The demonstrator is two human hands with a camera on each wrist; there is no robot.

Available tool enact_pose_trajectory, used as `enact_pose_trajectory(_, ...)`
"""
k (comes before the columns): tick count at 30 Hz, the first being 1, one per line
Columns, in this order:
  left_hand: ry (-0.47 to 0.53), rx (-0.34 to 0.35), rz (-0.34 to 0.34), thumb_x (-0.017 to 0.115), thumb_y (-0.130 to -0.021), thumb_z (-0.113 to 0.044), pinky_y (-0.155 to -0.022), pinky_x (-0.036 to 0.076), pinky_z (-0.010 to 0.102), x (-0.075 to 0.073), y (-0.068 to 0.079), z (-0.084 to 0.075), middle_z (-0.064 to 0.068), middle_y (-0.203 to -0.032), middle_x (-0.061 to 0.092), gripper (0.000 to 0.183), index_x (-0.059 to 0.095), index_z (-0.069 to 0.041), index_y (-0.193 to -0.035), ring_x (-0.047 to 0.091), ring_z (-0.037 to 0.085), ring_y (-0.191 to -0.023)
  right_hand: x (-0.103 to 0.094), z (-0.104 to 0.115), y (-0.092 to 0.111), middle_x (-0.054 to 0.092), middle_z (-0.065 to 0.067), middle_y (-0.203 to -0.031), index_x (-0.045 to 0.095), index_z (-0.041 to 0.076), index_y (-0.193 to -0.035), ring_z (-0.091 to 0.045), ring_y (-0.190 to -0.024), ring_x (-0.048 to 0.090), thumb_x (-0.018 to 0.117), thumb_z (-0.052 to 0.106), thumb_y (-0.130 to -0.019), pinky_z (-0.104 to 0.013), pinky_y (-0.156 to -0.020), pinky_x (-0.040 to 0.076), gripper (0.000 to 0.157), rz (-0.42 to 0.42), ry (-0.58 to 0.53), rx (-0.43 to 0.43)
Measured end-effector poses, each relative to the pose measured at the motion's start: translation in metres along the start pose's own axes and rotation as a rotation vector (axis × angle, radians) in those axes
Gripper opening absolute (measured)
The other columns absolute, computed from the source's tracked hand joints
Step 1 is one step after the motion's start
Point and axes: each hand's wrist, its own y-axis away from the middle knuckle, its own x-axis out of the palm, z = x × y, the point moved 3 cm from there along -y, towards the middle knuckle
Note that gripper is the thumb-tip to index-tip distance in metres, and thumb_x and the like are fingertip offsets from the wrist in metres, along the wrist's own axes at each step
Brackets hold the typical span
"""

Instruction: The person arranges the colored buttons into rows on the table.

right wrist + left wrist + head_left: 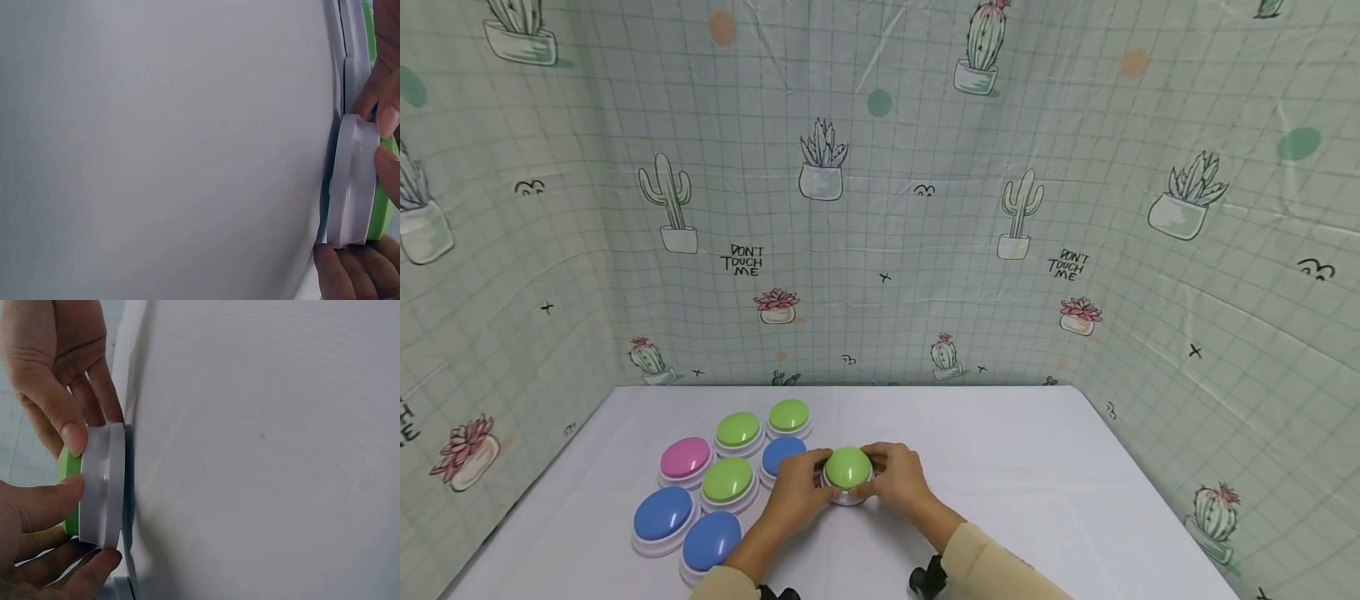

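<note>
A round push button with a green dome (848, 468) and a white base is held between both hands over the white table. My left hand (797, 490) grips its left side, thumb at the near edge and fingers round the far side. On the right side my right hand (901, 479) grips it likewise. In the left wrist view the white base (103, 484) shows side-on, a dark shadow beneath it; whether it touches the table I cannot tell. The right wrist view shows the same white base (353, 181) between thumbs and fingers.
Left of the hands stand several similar buttons: a pink one (686, 457), green ones (727, 480) and blue ones (663, 513). A blue button (783, 456) sits close beside my left hand. Behind the white table (1000, 442) hangs a cactus-print cloth (880, 225).
</note>
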Motion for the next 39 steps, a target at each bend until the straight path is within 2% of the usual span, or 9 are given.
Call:
enact_pose_trajectory(7, 0.021, -0.011, -0.044, 0.088, -0.077, 0.006, -0.098, 0.06, 0.049, 0.015, -0.015, 0.001, 0.031, -0.125, 0.069, 0.056, 0.063, 0.017, -0.127, 0.067, 0.044, -0.119, -0.009, -0.008, -0.01, 0.073, -0.023, -0.124, 0.068, -0.009, -0.128, -0.038, -0.121, 0.069, 0.097, 0.0, -0.068, -0.051, -0.106, 0.055, 0.066, -0.039, 0.04, 0.029)
enact_pose_trajectory(12, 0.027, -0.003, -0.071, 0.088, -0.077, 0.007, -0.099, 0.059, 0.049, 0.019, -0.028, 0.001, 0.03, -0.124, 0.069, 0.056, 0.064, 0.016, -0.126, 0.067, 0.044, -0.119, -0.015, -0.011, -0.021, 0.073, -0.022, -0.125, 0.068, -0.009, -0.128, -0.037, -0.121, 0.069, 0.097, 0.001, -0.069, -0.051, -0.107, 0.054, 0.067, -0.073, 0.059, 0.05)
enact_pose_trajectory(15, 0.029, 0.0, -0.074, 0.087, -0.077, 0.007, -0.1, 0.058, 0.05, 0.02, -0.034, 0.001, 0.03, -0.124, 0.069, 0.054, 0.064, 0.015, -0.126, 0.066, 0.044, -0.119, -0.018, -0.012, -0.026, 0.073, -0.022, -0.125, 0.068, -0.008, -0.128, -0.036, -0.121, 0.069, 0.097, 0.002, -0.069, -0.051, -0.108, 0.053, 0.066, -0.084, 0.067, 0.054)
enact_pose_trajectory(22, 0.008, -0.047, -0.06, 0.088, -0.079, 0.003, -0.108, 0.053, 0.055, 0.025, -0.049, 0.002, 0.026, -0.126, 0.07, 0.054, 0.066, 0.011, -0.128, 0.065, 0.043, -0.123, -0.023, -0.017, -0.035, 0.072, -0.021, -0.127, 0.068, -0.007, -0.13, -0.036, -0.123, 0.068, 0.097, 0.005, -0.071, -0.053, -0.112, 0.05, 0.067, -0.11, 0.091, 0.078)
enact_pose_trajectory(27, 0.04, -0.07, -0.048, 0.087, -0.079, 0.003, -0.11, 0.05, 0.057, 0.031, -0.058, 0.003, 0.026, -0.127, 0.07, 0.055, 0.065, 0.011, -0.129, 0.063, 0.044, -0.124, -0.027, -0.021, -0.039, 0.072, -0.022, -0.126, 0.068, -0.008, -0.129, -0.036, -0.123, 0.068, 0.096, 0.003, -0.07, -0.053, -0.112, 0.05, 0.066, -0.136, 0.092, 0.105)
enact_pose_trajectory(34, 0.089, -0.095, -0.09, 0.086, -0.076, 0.009, -0.106, 0.054, 0.052, 0.035, -0.069, 0.009, 0.027, -0.124, 0.071, 0.054, 0.067, 0.011, -0.127, 0.066, 0.043, -0.121, -0.027, -0.026, -0.049, 0.073, -0.022, -0.124, 0.068, -0.009, -0.129, -0.036, -0.121, 0.069, 0.096, 0.002, -0.071, -0.053, -0.11, 0.051, 0.066, -0.142, 0.075, 0.094)
enact_pose_trajectory(39, 0.11, -0.097, -0.098, 0.086, -0.078, 0.008, -0.106, 0.055, 0.051, 0.042, -0.076, 0.009, 0.028, -0.125, 0.07, 0.054, 0.066, 0.012, -0.128, 0.066, 0.043, -0.122, -0.033, -0.031, -0.055, 0.073, -0.023, -0.124, 0.068, -0.009, -0.128, -0.036, -0.119, 0.07, 0.095, 0.002, -0.072, -0.05, -0.107, 0.054, 0.063, -0.164, 0.087, 0.09)
